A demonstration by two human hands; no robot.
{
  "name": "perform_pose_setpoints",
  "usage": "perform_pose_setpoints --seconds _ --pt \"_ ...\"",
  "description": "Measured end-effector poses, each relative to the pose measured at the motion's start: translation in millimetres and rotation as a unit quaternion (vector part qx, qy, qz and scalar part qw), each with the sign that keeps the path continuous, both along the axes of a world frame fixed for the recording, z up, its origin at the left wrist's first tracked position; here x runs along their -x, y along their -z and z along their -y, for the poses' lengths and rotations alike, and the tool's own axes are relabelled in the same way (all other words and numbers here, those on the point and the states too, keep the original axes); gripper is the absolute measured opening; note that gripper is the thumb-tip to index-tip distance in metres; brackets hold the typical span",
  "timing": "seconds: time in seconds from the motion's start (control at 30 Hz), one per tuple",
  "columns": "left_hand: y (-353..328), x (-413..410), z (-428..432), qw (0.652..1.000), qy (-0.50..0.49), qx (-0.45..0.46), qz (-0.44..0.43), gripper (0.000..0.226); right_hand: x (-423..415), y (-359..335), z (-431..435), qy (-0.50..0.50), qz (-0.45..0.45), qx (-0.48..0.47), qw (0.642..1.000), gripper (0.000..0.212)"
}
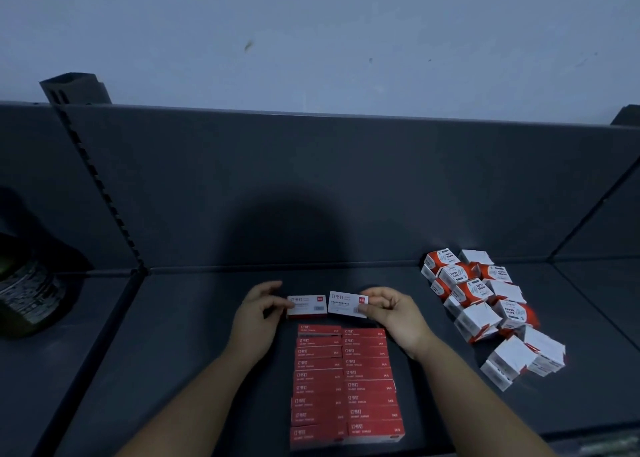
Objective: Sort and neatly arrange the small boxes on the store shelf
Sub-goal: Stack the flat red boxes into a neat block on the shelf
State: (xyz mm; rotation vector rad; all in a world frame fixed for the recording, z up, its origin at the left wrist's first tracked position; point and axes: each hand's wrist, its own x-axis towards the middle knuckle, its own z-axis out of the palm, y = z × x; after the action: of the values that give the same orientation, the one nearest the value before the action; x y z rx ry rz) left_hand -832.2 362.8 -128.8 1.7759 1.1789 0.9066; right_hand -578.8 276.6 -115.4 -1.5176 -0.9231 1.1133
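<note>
each hand (258, 313) pinches a box (307, 306)

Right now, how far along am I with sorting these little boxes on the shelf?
Roughly halfway. Done: the red staple boxes lie in two tidy columns. In hand: your left hand and right hand each hold a white-faced staple box at the columns' far end. Left: the paper clip boxes are a loose jumble on the right.

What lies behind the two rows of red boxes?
Two boxes, white faces up, one in the left hand, one in the right hand. Fingers cover their outer ends; behind them is bare shelf.
</note>
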Motion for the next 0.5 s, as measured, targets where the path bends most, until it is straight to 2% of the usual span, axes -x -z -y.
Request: perform_pose_setpoints --seconds 0.1,0.13,0.23,0.3,0.4,0.5 --pt "-1.3 0.3 -0.2 1.000 0.017 0.001 -0.021 0.035 1.8 -0.2 0.4 0.004 0.002 -0.002 1.000 0.019" --pt "-1.3 -1.3 -0.8 0.999 0.028 0.004 -0.043 0.037 2.3 -0.8 0.4 0.006 0.002 -0.002 1.000 0.019" --pt "2.2 -7.6 -2.9 0.982 0.069 -0.008 -0.176 0.062 2.7 -1.2 0.8 0.008 0.006 -0.001 1.000 0.019" --pt "1.7 -10.2 -3.7 0.975 0.076 -0.019 -0.206 0.060 2.9 -1.2 1.6 0.010 0.006 -0.002 1.000 0.019" --pt "-1.5 -4.6 -4.4 0.987 0.068 -0.033 -0.141 0.040 4.1 -2.0 2.9 0.013 0.008 -0.004 1.000 0.019" --pt "-3.7 5.0 -4.8 0.997 0.054 0.032 -0.050 0.037 4.6 -2.5 3.5 0.015 0.011 -0.006 1.000 0.019"
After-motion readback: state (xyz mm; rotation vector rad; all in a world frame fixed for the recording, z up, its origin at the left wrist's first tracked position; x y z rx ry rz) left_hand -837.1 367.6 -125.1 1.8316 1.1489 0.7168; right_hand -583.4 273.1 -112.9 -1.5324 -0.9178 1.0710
